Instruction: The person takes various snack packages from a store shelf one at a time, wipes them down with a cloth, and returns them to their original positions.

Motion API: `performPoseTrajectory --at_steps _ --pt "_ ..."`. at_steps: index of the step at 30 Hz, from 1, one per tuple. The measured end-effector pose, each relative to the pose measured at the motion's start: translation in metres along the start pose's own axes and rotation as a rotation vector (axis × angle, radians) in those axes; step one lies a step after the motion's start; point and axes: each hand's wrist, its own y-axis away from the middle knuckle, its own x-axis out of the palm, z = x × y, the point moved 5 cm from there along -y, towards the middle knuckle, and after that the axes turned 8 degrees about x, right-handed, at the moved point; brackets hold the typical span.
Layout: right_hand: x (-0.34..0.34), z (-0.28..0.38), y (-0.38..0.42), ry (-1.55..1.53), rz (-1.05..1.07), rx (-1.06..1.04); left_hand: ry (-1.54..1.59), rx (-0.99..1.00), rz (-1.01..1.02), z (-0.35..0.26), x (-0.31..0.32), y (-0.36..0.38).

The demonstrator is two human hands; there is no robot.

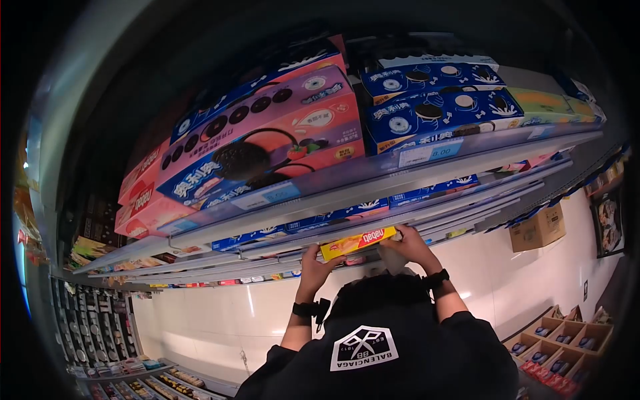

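A yellow box (357, 244) with a red label is held level between my two hands, close to the front of the shelves. My left hand (319, 268) is closed on its left end, and my right hand (409, 249) grips the right end. Something pale and crumpled, too unclear to name, shows below my right hand. Just beyond the yellow box, blue cookie boxes (337, 217) stand on a lower shelf. Black bands are on both wrists.
The top shelf (427, 172) holds a large pink and blue cookie box (267, 157), smaller blue boxes (443, 112) and price tags. A cardboard box (539, 229) is at the right. Wooden compartments (563, 340) with packets stand lower right; stocked racks (100, 327) fill the lower left.
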Motion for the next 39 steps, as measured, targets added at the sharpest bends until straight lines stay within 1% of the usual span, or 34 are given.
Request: performPoseTrajectory --at_steps 1,2,3,4,6,7,8,10,11,14,16,17,19,20,22,23,24,26,27,29,31,32,33,34,35,36,38,39 --pt "-0.002 -0.001 -0.006 0.000 -0.027 -0.053 -0.175 -0.002 0.012 -0.006 -0.001 -0.004" --pt "-0.002 -0.005 -0.012 -0.007 -0.030 -0.047 -0.349 -0.007 0.027 -0.010 0.000 -0.006" --pt "-0.002 -0.005 -0.017 -0.004 -0.041 -0.064 -0.336 0.015 -0.043 -0.007 -0.001 -0.009" --pt "0.000 -0.007 -0.019 -0.001 -0.053 -0.078 -0.337 0.009 -0.030 -0.003 -0.001 -0.009" --pt "0.004 -0.012 -0.020 -0.058 -0.043 -0.063 -0.476 -0.037 -0.096 0.000 -0.007 -0.009" --pt "0.006 -0.013 -0.022 -0.109 -0.028 -0.062 -0.418 0.006 -0.123 -0.007 -0.006 -0.011" --pt "0.008 -0.013 -0.024 -0.114 -0.031 -0.056 -0.419 0.004 -0.114 -0.006 -0.006 -0.012" --pt "0.010 -0.006 -0.028 -0.044 -0.080 -0.173 -0.494 0.137 -0.116 -0.010 -0.006 -0.015" --pt "0.011 -0.007 -0.028 -0.052 -0.083 -0.167 -0.498 0.134 -0.107 -0.005 -0.007 -0.016" --pt "0.011 -0.002 -0.028 -0.012 -0.069 -0.154 -0.576 0.210 -0.101 -0.004 -0.012 -0.022" --pt "0.013 -0.003 -0.030 0.132 -0.082 -0.167 -0.730 0.163 -0.005 -0.009 -0.011 -0.027" --pt "0.013 -0.005 -0.028 0.127 -0.092 -0.162 -0.729 0.168 0.006 -0.007 -0.013 -0.028" --pt "0.008 0.002 -0.019 0.305 -0.123 -0.160 -0.830 0.263 0.053 -0.006 -0.011 -0.029" --pt "0.001 0.006 -0.016 0.305 -0.127 -0.156 -0.828 0.266 0.057 -0.004 -0.011 -0.029" --pt "-0.016 0.009 -0.015 0.411 -0.113 -0.072 -0.799 0.235 0.070 -0.003 -0.011 -0.029" --pt "-0.026 -0.008 -0.020 0.413 -0.161 -0.085 -0.799 0.232 0.071 -0.003 -0.010 -0.029" --pt "-0.037 -0.012 -0.020 0.413 -0.158 -0.084 -0.775 0.250 0.046 -0.005 -0.010 -0.030" --pt "-0.065 -0.009 -0.018 0.515 -0.330 -0.132 -0.751 0.267 0.017 -0.005 -0.008 -0.029" --pt "-0.075 -0.008 -0.018 0.517 -0.329 -0.136 -0.755 0.248 0.008 -0.003 -0.007 -0.029" --pt "-0.091 -0.001 -0.014 0.593 -0.443 -0.234 -0.760 0.231 -0.006 0.000 -0.006 -0.028" --pt "-0.094 0.005 -0.017 0.630 -0.432 -0.242 -0.819 0.294 0.008 -0.002 -0.001 -0.025" --pt "-0.093 0.007 -0.017 0.664 -0.419 -0.245 -0.819 0.292 0.004 -0.001 0.000 -0.022" --pt "-0.090 0.003 -0.018 0.666 -0.415 -0.247 -0.872 0.245 0.025 0.002 0.001 -0.018" --pt "-0.087 -0.004 -0.024 0.702 -0.416 -0.167 -0.925 0.199 0.046 0.005 0.002 -0.013" --pt "-0.085 -0.010 -0.028 0.738 -0.417 -0.088 -0.902 0.153 0.072 0.008 0.002 -0.010" --pt "-0.083 -0.004 -0.028 0.739 -0.415 -0.093 -0.904 0.152 0.067 0.004 0.003 -0.008" --pt "-0.080 0.002 -0.031 0.868 -0.374 0.028 -0.911 0.333 0.002 -0.013 0.006 -0.002" --pt "-0.077 -0.002 -0.035 0.866 -0.372 0.026 -0.913 0.332 0.002 -0.015 0.007 0.001"
